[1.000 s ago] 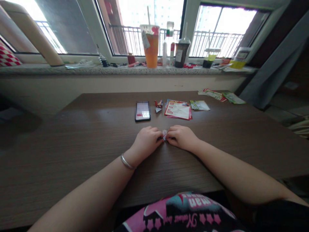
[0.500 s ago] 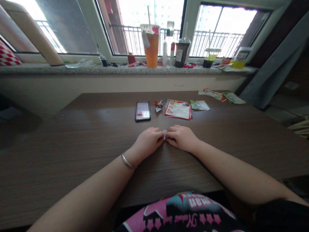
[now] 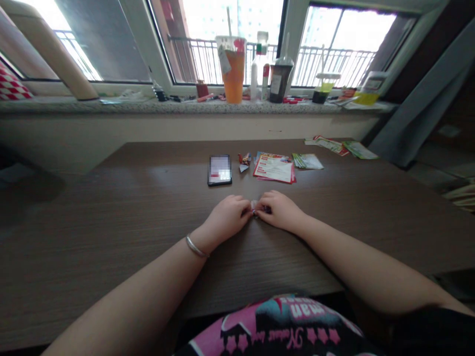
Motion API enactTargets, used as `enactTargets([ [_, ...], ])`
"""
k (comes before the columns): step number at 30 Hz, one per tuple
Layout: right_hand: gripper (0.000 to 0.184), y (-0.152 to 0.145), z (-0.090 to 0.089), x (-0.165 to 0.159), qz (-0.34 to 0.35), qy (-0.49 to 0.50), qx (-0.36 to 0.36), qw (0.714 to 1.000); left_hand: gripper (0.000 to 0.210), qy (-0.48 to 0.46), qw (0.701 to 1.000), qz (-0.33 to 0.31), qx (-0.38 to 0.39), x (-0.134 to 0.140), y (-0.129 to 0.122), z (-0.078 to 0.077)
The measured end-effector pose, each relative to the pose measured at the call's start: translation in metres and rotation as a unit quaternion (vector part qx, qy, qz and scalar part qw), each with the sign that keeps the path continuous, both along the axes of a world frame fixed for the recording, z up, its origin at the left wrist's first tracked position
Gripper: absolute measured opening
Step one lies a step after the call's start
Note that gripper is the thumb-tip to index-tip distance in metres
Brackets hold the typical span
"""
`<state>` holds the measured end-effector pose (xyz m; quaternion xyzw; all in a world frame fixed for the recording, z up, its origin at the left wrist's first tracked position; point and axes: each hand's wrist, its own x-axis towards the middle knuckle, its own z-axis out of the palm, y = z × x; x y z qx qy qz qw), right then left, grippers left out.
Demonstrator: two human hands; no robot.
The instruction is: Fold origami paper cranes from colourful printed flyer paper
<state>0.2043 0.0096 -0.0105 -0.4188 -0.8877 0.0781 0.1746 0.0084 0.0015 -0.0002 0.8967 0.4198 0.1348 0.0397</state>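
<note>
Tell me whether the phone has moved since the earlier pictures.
No. The phone lies in the same spot, with no visible shift against the far edge of the table.

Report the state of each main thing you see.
Left hand: pinching small wrapper
Right hand: pinching it too
Small wrapper: crinkled, partly hidden
Phone: face up, screen lit
Colourful scrap: crumpled
Red-edged cards: loosely stacked, flat
Green cards: overlapping, flat
Orange drink: upright, straw in
Dark drink: upright, straw in
</note>
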Motion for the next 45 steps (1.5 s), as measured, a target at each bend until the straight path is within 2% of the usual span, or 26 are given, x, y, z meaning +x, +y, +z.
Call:
enactTargets([
  [4,0.016,0.004,-0.002,0.004,-0.015,0.003,-0.019,1.000,0.019,-0.003,1.000,0.009,-0.007,0.000,0.000,-0.001],
  [11,0.022,0.006,-0.002,0.002,-0.034,-0.021,-0.010,0.999,0.021,0.005,1.000,0.026,0.003,0.000,0.000,-0.004],
  [19,0.029,0.008,0.001,0.002,-0.071,-0.021,-0.062,0.995,0.025,0.012,0.999,0.040,-0.004,0.001,0.001,-0.005],
  [28,0.032,0.005,0.006,0.000,-0.100,-0.047,-0.061,0.992,0.028,0.052,0.996,0.058,-0.037,0.003,0.000,0.002],
  [35,0.031,0.003,0.009,-0.002,-0.124,-0.057,-0.070,0.988,0.028,0.074,0.994,0.076,-0.021,0.005,0.000,0.001],
  [45,0.026,0.004,0.009,-0.004,-0.121,-0.063,-0.070,0.988,0.031,0.106,0.991,0.081,-0.002,0.007,-0.001,0.000],
])
